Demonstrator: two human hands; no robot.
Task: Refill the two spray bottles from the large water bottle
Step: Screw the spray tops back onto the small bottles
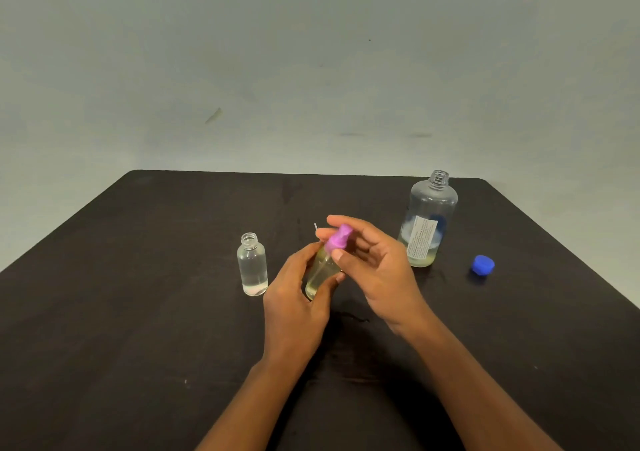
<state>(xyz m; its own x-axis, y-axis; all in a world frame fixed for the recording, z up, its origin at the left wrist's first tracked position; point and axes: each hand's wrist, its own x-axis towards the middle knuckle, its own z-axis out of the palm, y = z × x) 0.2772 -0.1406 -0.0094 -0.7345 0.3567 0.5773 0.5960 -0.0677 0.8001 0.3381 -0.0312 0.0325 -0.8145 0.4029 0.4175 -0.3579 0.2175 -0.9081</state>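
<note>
Spray bottle [322,272] with the purple spray head [338,239] is held just above the black table [138,277], tilted, yellowish liquid visible inside. Left hand [294,298] is wrapped around the body, fingers closed on it; likely held as an anchor so the head can be turned. Right hand [374,263] is pinched on the spray head, thumb and fingertips closed around it, palm partly open. Whether the head is being screwed on or off can't be told from one frame; given the liquid level, closing after a fill is judged more likely.

All positions taken relative to the held spray bottle:
- Second spray bottle [252,265] is stood upright just to its left, uncapped, holding clear liquid most of the way up. Its own spray head isn't clearly seen; a thin white piece [315,226], possibly a dip tube, shows just behind the held bottle's top.
- Large water bottle [427,220] is stood to the right and farther back, uncapped, nearly drained, only a little liquid left at the base. Left open presumably for pouring.
- Blue cap [482,265] is parked farther right, past the large bottle, well apart from the hands.

Task is judged near the end: both small bottles contain liquid, capping remains.
</note>
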